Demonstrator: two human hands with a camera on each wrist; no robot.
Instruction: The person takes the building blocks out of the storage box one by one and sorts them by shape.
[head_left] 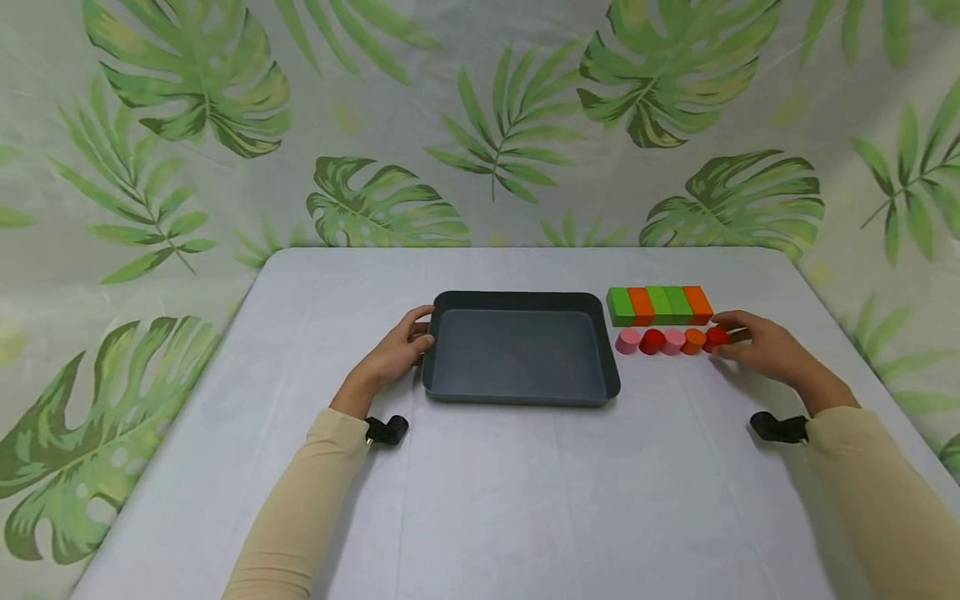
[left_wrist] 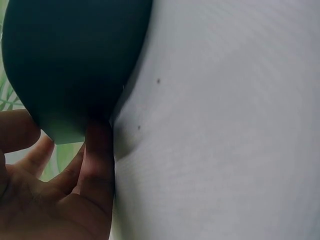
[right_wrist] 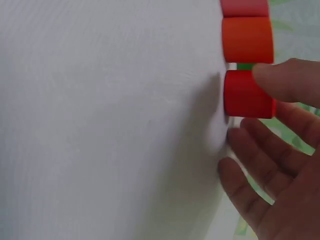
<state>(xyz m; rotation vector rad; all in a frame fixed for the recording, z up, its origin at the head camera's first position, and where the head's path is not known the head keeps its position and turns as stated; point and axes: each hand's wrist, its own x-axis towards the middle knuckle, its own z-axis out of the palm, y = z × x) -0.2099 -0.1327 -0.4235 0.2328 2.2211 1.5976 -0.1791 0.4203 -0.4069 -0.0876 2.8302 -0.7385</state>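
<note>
A dark grey rectangular baking tray (head_left: 521,354) lies on the table. At its left end my left hand (head_left: 393,350) holds the wall, thumb near the rim and fingers low against the outer side; the left wrist view shows the tray's dark wall (left_wrist: 75,60) above the fingers. My right hand (head_left: 765,346) has its thumb and a finger around a red cylinder (right_wrist: 247,94), last on the right of a row. Beside it in that row stand an orange cylinder (head_left: 693,341), a pink cylinder (head_left: 672,341), another red cylinder (head_left: 652,341) and another pink cylinder (head_left: 627,341).
Behind the cylinders, a row of green and orange blocks (head_left: 660,307) stands side by side, right of the tray. A white cloth covers the table (head_left: 487,500). Leaf-patterned fabric (head_left: 495,125) hangs behind it. A black wrist camera (head_left: 387,430) sits at the left cuff.
</note>
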